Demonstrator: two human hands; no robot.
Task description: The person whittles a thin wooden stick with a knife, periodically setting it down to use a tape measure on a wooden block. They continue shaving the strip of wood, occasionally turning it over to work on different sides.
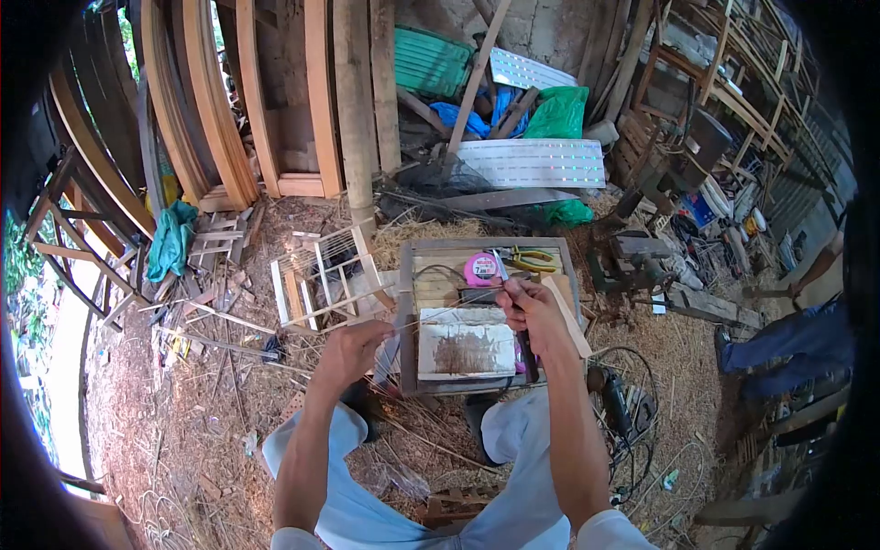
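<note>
- The left hand [353,346] is closed around one end of a thin pale sliver of wood or bamboo [445,312], left of centre in the frame.
- The right hand [530,310] is clenched around a dark-handled tool [529,356], apparently a knife. The sliver's other end is met there, but whether it is pinched under the thumb cannot be told.
- The sliver is stretched between both hands, just above the grey box-shaped wooden surface [406,302] at centre frame.
- On that surface a white board with a brown stained patch [466,344] is seen beneath the sliver. A round pink tape measure [481,269] and yellow-handled pliers [532,259] lie at its upper edge.
- A small slatted frame of pale sticks [325,275] is seen on the straw-strewn ground, just left of the surface.
- The work would probably be done best with the sliver held taut and met by the edge at a low angle, in light, even passes.
- Little pressure should be used, since so thin a piece is judged likely to snap or split.
- The left hand's fingers are best placed well clear of the edge's path.
</note>
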